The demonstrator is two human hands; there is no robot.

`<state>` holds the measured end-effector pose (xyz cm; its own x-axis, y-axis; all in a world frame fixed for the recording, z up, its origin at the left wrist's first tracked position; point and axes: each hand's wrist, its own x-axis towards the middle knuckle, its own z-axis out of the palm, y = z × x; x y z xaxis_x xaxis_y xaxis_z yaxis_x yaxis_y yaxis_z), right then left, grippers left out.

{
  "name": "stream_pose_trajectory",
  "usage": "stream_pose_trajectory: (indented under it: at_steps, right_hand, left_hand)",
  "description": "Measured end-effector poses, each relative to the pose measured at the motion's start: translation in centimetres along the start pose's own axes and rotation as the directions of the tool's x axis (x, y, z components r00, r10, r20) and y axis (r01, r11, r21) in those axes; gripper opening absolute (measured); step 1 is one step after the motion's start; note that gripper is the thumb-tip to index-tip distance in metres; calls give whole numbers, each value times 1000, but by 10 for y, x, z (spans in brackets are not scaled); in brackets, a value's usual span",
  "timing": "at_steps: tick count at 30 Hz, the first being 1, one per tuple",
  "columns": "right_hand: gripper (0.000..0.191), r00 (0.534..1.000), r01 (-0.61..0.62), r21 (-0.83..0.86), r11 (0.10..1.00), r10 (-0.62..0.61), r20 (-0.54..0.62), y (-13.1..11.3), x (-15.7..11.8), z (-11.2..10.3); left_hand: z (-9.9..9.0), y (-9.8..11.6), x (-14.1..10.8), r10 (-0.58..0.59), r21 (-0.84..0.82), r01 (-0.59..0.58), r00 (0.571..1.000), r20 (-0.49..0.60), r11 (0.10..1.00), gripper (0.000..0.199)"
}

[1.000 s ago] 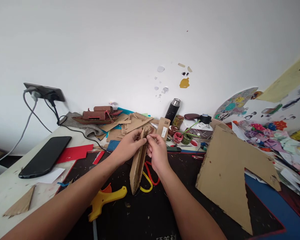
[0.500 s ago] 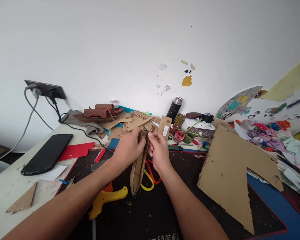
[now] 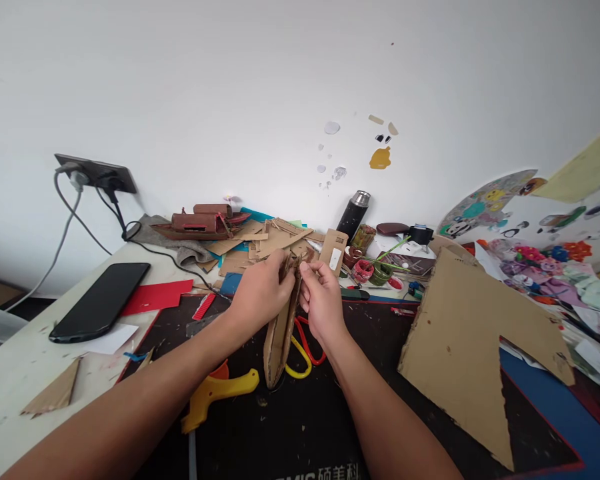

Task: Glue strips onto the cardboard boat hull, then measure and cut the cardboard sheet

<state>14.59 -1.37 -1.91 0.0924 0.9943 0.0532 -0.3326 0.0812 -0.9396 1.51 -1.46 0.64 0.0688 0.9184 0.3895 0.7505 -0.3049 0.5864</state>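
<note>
A long, narrow cardboard boat hull (image 3: 279,350) points toward me over the black mat, its near end tapering. My left hand (image 3: 263,287) is closed around the hull's far part from the left side. With thumb and fingers pinched, my right hand (image 3: 321,297) grips the far end from the right. The fingers partly cover that end, so its details are hard to make out. Just right of the hull lie scissors with a yellow and red handle (image 3: 304,360). A yellow glue gun (image 3: 223,393) rests left of the hull, below my left forearm.
A finished brown boat model (image 3: 200,223) stands at the back left, beside cardboard scraps (image 3: 280,237). A black phone (image 3: 100,303) lies on the left. Paint jars (image 3: 363,270) and a black thermos (image 3: 354,213) stand behind. A large cardboard sheet (image 3: 460,340) occupies the right.
The whole view has shifted slightly, with the scene sitting a little further right. Both hands keep the same hold on the cardboard hull.
</note>
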Motion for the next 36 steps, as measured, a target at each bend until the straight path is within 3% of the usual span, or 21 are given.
stream_pose_trajectory:
  at_steps: [10, 20, 24, 28, 32, 36]
  right_hand:
    - [51, 1000, 1, 6, 1000, -2, 3, 0, -2, 1]
    - [43, 1000, 7, 50, 999, -9, 29, 2, -4, 3]
    - [41, 999, 37, 119, 992, -41, 33, -5, -4, 4]
    - [40, 999, 50, 182, 982, -51, -1, -11, -1, 1]
    - [42, 999, 51, 210, 976, -48, -17, -10, 1, 1]
    - [45, 999, 36, 199, 979, -38, 6, -11, 0, 3]
  left_hand:
    - [2, -2, -1, -2, -27, 2, 1000, -12, 1000, 12]
    - [5, -15, 9, -62, -376, 67, 998, 27, 924, 9]
    - [4, -20, 16, -82, -595, 137, 989, 119, 792, 19]
    - [2, -19, 18, -114, -766, 276, 959, 259, 580, 30]
    - [1, -17, 16, -108, -847, 379, 924, 367, 373, 27]
    - [0, -17, 15, -81, -876, 425, 905, 418, 228, 17]
